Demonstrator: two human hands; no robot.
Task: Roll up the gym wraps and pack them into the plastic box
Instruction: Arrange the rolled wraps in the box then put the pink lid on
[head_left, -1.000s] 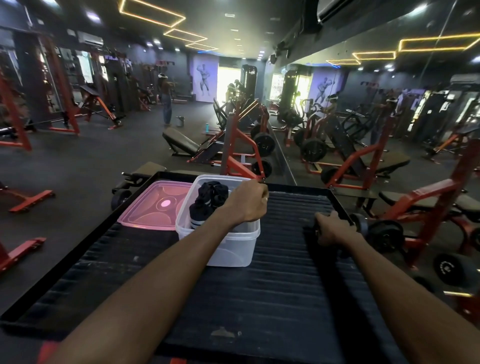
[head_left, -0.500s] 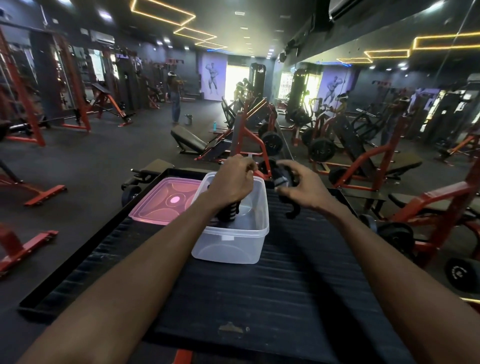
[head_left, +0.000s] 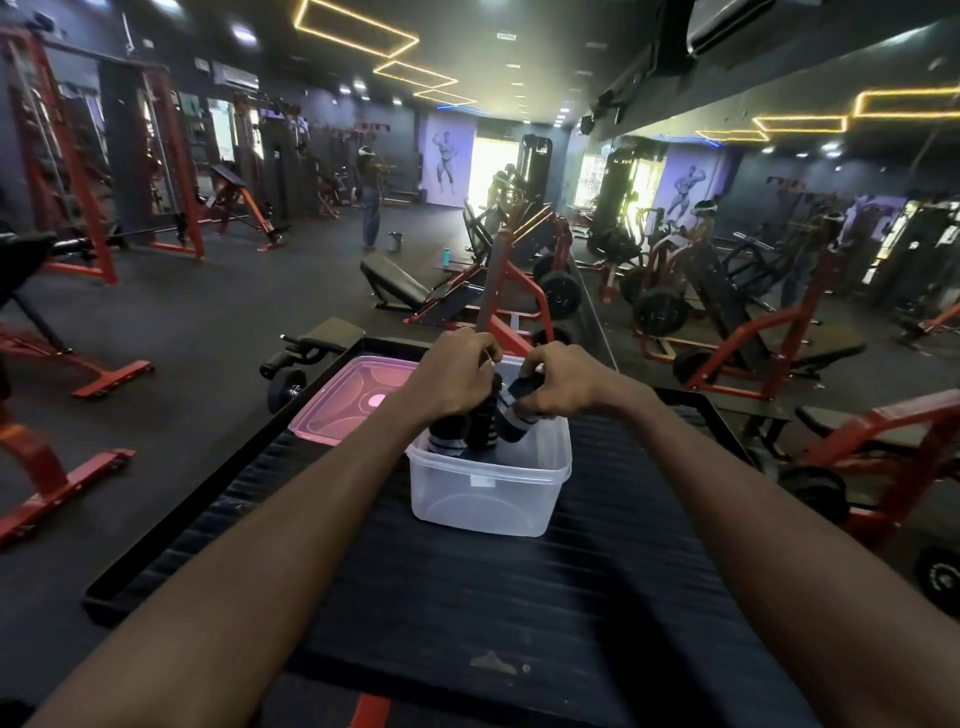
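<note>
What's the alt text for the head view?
Both hands press rolled gym wraps into a clear plastic box on a black ribbed platform: left hand grips one roll, right hand another. A pink lid lies left of the box.

Dim gym — ceiling strip lights (head_left: 358, 39) glow, far doorway (head_left: 491, 171) glares; wide-angle edges bend.

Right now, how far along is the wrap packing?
Done: rolled wraps stand in the plastic box. In hand: right hand holds another rolled wrap at the box's mouth; left hand grips the packed ones. Left: seat it; pink lid lies beside the box.
</note>
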